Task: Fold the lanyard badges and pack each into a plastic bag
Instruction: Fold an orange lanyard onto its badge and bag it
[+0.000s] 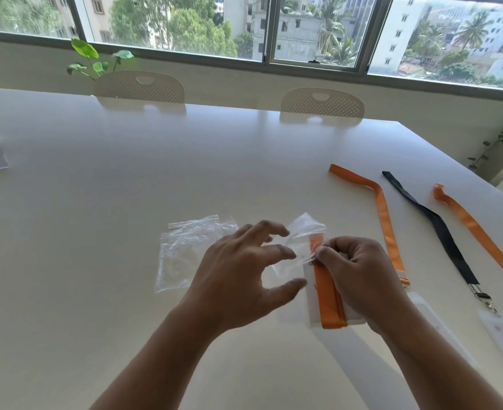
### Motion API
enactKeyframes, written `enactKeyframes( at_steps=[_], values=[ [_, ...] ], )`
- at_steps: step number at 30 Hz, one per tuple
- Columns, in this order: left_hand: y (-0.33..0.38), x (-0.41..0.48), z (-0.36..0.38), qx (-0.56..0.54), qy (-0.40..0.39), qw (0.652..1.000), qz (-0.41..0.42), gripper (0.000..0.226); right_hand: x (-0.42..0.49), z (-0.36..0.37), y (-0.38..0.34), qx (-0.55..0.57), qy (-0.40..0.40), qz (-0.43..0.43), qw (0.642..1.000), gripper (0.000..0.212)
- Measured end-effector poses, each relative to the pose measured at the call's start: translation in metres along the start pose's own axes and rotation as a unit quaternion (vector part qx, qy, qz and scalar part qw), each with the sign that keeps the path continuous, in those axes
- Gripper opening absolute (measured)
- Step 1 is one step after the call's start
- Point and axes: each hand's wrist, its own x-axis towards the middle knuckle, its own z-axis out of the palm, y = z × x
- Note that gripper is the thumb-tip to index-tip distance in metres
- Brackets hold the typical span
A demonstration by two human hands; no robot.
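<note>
The right hand [359, 279] is curling round the folded badge [328, 297], whose orange strap is lying along its white card, and is pinching the edge of a clear bag [297, 238] at the badge's top end. The left hand [238, 273] is hovering just beside the bag, fingers spread and gripping nothing; contact is unclear. Spare bags [185, 255] are lying on the table [125, 187] left of that hand. Three lanyards are lying right of the right hand: orange [386, 220], black [439, 232], orange [481, 232].
</note>
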Motion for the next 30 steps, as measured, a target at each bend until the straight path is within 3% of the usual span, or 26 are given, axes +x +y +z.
enactKeyframes(
  at_steps=[3, 6, 13, 18, 21, 24, 27, 30],
  values=[
    [-0.001, 0.001, 0.003, 0.019, 0.034, 0.999, 0.016, 0.01, -0.002, -0.001, 0.003, 0.012, -0.004, 0.015, 1.0, 0.017],
    [0.001, 0.002, 0.004, 0.027, 0.073, 0.997, -0.003, 0.004, -0.006, 0.0, 0.004, 0.024, -0.022, 0.03, 0.999, 0.017],
    [0.003, 0.001, 0.004, 0.012, 0.025, 1.0, -0.008, 0.027, -0.014, 0.003, 0.0, 0.057, -0.046, 0.033, 0.997, 0.021],
    [0.001, 0.001, 0.002, 0.011, 0.05, 0.998, -0.032, 0.033, -0.014, 0.002, 0.001, 0.054, -0.066, 0.047, 0.995, 0.019],
    [-0.003, 0.0, 0.003, 0.009, -0.015, 1.0, -0.004, 0.045, -0.015, 0.002, 0.0, 0.062, -0.061, 0.041, 0.995, 0.021],
    [-0.003, 0.001, 0.004, 0.01, -0.052, 0.998, 0.018, 0.032, -0.016, -0.001, -0.004, 0.075, -0.064, 0.035, 0.995, 0.023],
    [-0.003, 0.001, 0.005, 0.04, -0.032, 0.999, 0.001, 0.028, -0.017, -0.001, -0.005, 0.07, -0.068, 0.041, 0.994, 0.023],
    [-0.003, 0.0, 0.005, 0.061, 0.015, 0.997, -0.032, 0.044, -0.019, -0.001, -0.005, 0.059, -0.075, 0.05, 0.994, 0.023]
  ],
)
